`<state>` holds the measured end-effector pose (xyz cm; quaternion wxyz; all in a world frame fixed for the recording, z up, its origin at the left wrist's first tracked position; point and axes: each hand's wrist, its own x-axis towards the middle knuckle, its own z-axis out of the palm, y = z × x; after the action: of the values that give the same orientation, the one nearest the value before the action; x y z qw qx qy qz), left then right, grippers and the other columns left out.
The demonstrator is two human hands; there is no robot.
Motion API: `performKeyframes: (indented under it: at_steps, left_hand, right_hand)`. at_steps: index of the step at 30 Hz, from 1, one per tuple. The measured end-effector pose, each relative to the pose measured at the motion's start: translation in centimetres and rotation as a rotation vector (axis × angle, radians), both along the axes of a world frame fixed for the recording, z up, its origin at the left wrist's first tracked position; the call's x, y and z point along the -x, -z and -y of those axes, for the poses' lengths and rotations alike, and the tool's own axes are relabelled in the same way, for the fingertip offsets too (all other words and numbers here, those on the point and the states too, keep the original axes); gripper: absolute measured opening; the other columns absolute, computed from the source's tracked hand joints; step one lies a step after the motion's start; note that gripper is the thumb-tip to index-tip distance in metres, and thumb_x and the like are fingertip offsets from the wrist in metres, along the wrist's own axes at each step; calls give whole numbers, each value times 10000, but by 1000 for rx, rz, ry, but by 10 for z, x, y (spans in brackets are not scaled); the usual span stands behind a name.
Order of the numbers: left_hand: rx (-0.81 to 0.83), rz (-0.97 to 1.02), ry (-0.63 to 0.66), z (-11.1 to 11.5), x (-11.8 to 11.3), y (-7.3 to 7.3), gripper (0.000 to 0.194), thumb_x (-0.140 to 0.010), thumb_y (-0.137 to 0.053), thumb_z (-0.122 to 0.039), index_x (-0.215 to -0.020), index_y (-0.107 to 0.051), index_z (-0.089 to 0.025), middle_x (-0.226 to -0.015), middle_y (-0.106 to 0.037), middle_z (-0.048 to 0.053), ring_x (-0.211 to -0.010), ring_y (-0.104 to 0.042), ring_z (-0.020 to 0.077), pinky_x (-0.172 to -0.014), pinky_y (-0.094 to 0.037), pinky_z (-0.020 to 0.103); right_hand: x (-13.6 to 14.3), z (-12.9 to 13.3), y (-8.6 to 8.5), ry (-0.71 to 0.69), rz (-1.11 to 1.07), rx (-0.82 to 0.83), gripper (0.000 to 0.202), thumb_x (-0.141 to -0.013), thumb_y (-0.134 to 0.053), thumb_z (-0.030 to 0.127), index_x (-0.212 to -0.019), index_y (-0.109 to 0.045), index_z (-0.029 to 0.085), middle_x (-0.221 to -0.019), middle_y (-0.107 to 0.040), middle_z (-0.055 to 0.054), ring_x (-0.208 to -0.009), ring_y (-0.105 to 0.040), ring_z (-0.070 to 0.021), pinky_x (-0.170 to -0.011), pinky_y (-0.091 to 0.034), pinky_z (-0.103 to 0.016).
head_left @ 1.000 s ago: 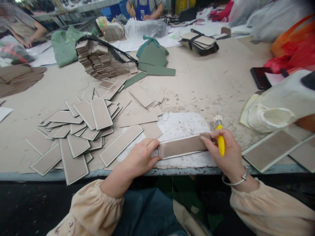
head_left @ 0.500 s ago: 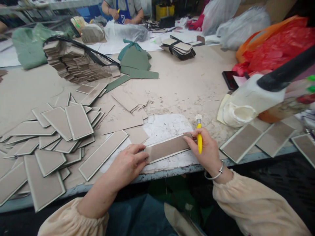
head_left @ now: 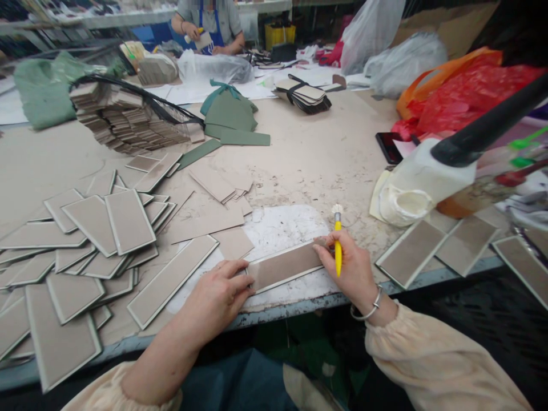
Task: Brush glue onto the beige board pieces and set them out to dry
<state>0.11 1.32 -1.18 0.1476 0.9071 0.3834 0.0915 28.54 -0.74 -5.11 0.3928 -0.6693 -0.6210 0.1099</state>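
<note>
A long taupe panel with pale edges [head_left: 285,265] lies at a slant on a white sheet [head_left: 286,222] by the table's front edge. The fingers of my left hand [head_left: 225,288] are closed on its left end. At the other end, my right hand [head_left: 349,260] pinches the panel's corner between thumb and fingers. That hand also holds a yellow-handled brush [head_left: 338,245], bristles up, between its fingers. Left of my left hand, a similar panel [head_left: 173,279] lies flat, beside a loose pile of edged panels [head_left: 131,222].
A white bottle [head_left: 436,177] with a black arm over it and a phone [head_left: 389,147] are at right, near a red bag [head_left: 466,97]. Further panels [head_left: 411,254] overhang the front edge. Behind are a tied stack [head_left: 128,117] and green pieces [head_left: 231,114]. A person [head_left: 209,28] works opposite.
The whole view has shifted slightly, so the table things appear a little lower and further left. Both hands keep their hold on the panel. The person opposite now holds up a pale piece.
</note>
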Motion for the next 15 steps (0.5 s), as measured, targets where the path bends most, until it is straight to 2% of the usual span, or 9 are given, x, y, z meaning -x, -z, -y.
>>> performKeyframes:
  at_steps: [3,7,12,15]
  left_hand:
    - [1,-21,-2,0,-1,0,187,-887,-522,-256,-911,-706,-226,-1170,-627,94,-1012,-606,244,-856,-534,405]
    - [-25,-18,7,0,-1,0,215,-896,-507,-278,-885,-716,-230,-1147,-639,89,-984,-618,233,-838,-540,381]
    - [-36,-2,7,-2,1,4,210,-891,-513,-304,-885,-716,-250,-1158,-639,84,-1007,-619,250,-837,-546,402]
    - [-46,8,15,-3,2,8,228,-894,-496,-321,-877,-716,-262,-1147,-648,88,-987,-631,266,-812,-558,423]
  right_hand:
    - [1,0,-1,-12,27,1,135,-823,-611,309,-832,-499,232,-784,-664,-1,-675,-649,-163,-593,-470,-250]
    - [-1,0,-2,-56,55,-3,95,-836,-592,264,-844,-504,230,-902,-680,-33,-850,-658,-197,-718,-497,-304]
    - [-6,1,-5,-56,212,-57,76,-834,-589,227,-879,-527,226,-988,-683,-80,-931,-624,-241,-797,-503,-392]
    - [0,8,-10,-147,233,-122,47,-863,-551,196,-886,-523,225,-1107,-671,-116,-1017,-611,-236,-849,-504,-410]
